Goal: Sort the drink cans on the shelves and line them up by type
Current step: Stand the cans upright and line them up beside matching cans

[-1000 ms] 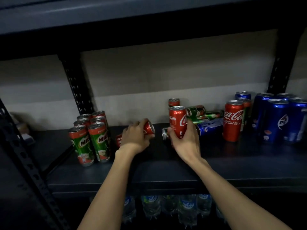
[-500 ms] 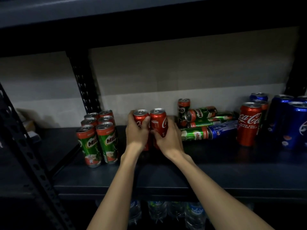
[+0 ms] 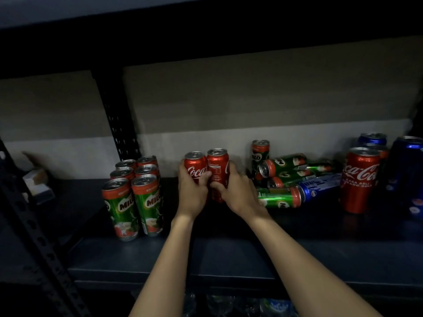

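The left hand [image 3: 192,191] has its grip clamped on one red Coke can [image 3: 195,164], with the fingers curled around the lower part of it. The right hand [image 3: 238,191] has its grip clamped on a second Coke can [image 3: 218,170] in the same way. Both cans are upright and touch each other side by side, in the middle of the shelf [image 3: 229,255]. The thumbs of the two hands meet in front, between the cans. If the cans rest on the shelf or are lifted a little, I cannot tell, because the hands hide their bottoms.

To the left, just beside the left hand, stands a block of six Milo cans [image 3: 135,191], upright, in two columns from near to far.

To the right of the right hand is a loose pile of Milo cans [image 3: 286,170] that lie on their sides. One Milo can [image 3: 260,154] stands upright behind the pile, close to the wall. A blue can [image 3: 320,185] also lies in the pile, on its side, at the near right.

Farther right stands a third Coke can [image 3: 359,179], upright and apart from the two held ones. Behind and beside it, at the right edge, are upright blue cans [image 3: 405,170].

On the far left of the shelf lies a small box [image 3: 36,179]. Under the shelf, the tops of bottles [image 3: 279,306] are seen dimly.
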